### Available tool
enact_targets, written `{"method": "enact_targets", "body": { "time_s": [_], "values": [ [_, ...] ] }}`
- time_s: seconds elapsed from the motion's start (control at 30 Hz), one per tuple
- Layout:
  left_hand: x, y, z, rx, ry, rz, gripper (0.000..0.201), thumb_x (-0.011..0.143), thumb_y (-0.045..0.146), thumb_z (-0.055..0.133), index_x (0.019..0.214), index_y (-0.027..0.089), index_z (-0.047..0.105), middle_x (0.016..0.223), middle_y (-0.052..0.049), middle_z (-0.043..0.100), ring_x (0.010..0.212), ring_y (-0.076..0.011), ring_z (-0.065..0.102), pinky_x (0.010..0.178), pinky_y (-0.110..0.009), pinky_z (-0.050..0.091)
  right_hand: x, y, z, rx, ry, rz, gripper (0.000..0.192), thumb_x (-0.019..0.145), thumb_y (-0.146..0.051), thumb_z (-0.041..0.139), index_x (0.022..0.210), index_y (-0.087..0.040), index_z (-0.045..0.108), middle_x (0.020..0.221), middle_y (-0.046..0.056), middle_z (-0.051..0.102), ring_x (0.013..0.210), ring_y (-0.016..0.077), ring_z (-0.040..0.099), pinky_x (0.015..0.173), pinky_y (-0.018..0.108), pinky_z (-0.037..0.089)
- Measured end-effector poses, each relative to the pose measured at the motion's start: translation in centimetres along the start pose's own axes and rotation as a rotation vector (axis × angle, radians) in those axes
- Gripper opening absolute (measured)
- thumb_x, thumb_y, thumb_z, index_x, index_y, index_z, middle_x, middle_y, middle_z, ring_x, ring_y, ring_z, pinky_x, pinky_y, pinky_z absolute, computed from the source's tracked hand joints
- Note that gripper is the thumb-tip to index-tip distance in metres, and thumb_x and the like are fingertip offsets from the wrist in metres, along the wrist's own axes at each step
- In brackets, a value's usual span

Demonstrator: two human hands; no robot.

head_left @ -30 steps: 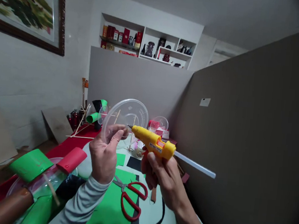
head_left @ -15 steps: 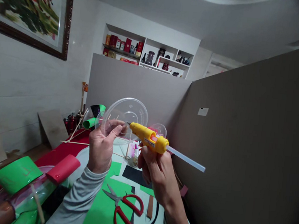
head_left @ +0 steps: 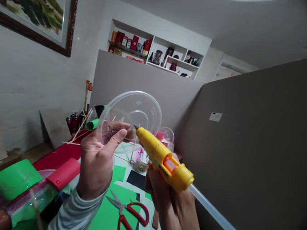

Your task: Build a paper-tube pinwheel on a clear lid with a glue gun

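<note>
My left hand (head_left: 98,160) is closed on a clear round plastic lid (head_left: 150,105), thumb in front and fingers behind. A smaller clear disc seems to overlap the lid's left part; whether the two are joined I cannot tell. My right hand (head_left: 174,207) grips a yellow hot glue gun (head_left: 154,147), its dark nozzle pointing up-left at the lid near my left fingertips. Whether the nozzle touches the plastic is unclear. A long translucent glue stick (head_left: 220,215) sticks out of the gun's back. Below lie red-handled scissors (head_left: 122,208), blades apart, on green paper (head_left: 102,218).
Markers stand in a small cup (head_left: 141,166) behind the gun. Black paper (head_left: 135,178) lies on the table. At left are a red rolled piece (head_left: 65,173), a green one (head_left: 14,179) and a stick frame (head_left: 83,128). A grey partition (head_left: 249,138) rises at right.
The glue gun has come nearer to me, so it looks larger and its back end is lower. The lid also appears larger and slightly higher. My view has tilted a little.
</note>
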State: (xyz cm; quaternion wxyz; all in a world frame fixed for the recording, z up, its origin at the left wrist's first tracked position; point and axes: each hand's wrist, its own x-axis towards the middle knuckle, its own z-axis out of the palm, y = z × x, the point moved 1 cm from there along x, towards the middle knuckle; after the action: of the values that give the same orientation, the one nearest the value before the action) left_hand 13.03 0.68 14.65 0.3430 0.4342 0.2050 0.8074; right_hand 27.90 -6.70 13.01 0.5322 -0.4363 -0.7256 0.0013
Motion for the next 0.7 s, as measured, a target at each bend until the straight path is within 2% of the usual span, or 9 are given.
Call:
{"method": "enact_targets", "body": {
  "time_s": [0.07,0.2,0.3,0.47,0.6,0.7],
  "values": [
    [-0.3,0.5,-0.1,0.001,0.007,0.000,0.010,0.084,0.028,0.081,0.088,0.019,0.079,0.091,-0.001,0.079,0.083,-0.0138,0.074,0.077,-0.020,0.061,-0.3,-0.6,0.0,0.022,0.017,0.058,0.038,0.108,-0.055,0.042,0.102,-0.026,0.065,0.081,0.005,0.064,0.075,0.0233,0.065,0.060,0.035,0.052],
    [-0.7,1.4,-0.1,-0.034,0.029,-0.011,0.009,0.083,0.026,0.082,0.089,0.020,0.079,0.095,-0.003,0.080,0.086,-0.0152,0.074,0.079,-0.021,0.061,-0.6,-1.7,-0.3,0.045,0.007,0.102,0.035,0.108,-0.059,0.042,0.114,-0.030,0.062,0.076,0.001,0.063,0.065,0.0200,0.064,0.056,0.032,0.050],
    [-1.0,2.0,0.0,-0.031,0.054,-0.011,0.007,0.082,0.027,0.083,0.087,0.023,0.080,0.091,-0.002,0.080,0.085,-0.0172,0.076,0.080,-0.025,0.063,-0.7,-2.0,-0.8,0.005,0.017,0.090,0.026,0.109,-0.051,0.044,0.115,-0.032,0.061,0.074,0.001,0.063,0.059,0.0189,0.062,0.052,0.031,0.050],
    [-1.6,3.1,0.1,-0.007,0.079,0.037,0.003,0.082,0.024,0.082,0.084,0.024,0.081,0.086,0.002,0.080,0.081,-0.0134,0.076,0.078,-0.018,0.063,-0.8,-1.6,-1.2,0.053,0.000,-0.037,0.017,0.109,-0.043,0.045,0.115,-0.033,0.058,0.076,0.000,0.063,0.055,0.0173,0.060,0.046,0.029,0.046],
    [-2.0,3.6,0.0,0.010,0.072,0.097,0.005,0.085,0.021,0.080,0.084,0.026,0.082,0.087,0.005,0.080,0.083,-0.0111,0.075,0.079,-0.015,0.062,-0.9,-1.5,-1.2,0.100,-0.015,0.017,0.022,0.107,-0.048,0.048,0.121,-0.034,0.057,0.071,-0.001,0.060,0.058,0.0175,0.063,0.039,0.025,0.042],
    [-2.0,3.6,0.0,0.045,0.060,0.135,0.007,0.086,0.021,0.079,0.085,0.028,0.082,0.087,0.006,0.080,0.082,-0.0102,0.075,0.079,-0.015,0.062,-1.0,-1.6,-1.3,0.105,-0.012,0.039,0.025,0.106,-0.048,0.049,0.120,-0.032,0.061,0.070,0.001,0.062,0.059,0.0191,0.065,0.038,0.026,0.042]
  ]
}}
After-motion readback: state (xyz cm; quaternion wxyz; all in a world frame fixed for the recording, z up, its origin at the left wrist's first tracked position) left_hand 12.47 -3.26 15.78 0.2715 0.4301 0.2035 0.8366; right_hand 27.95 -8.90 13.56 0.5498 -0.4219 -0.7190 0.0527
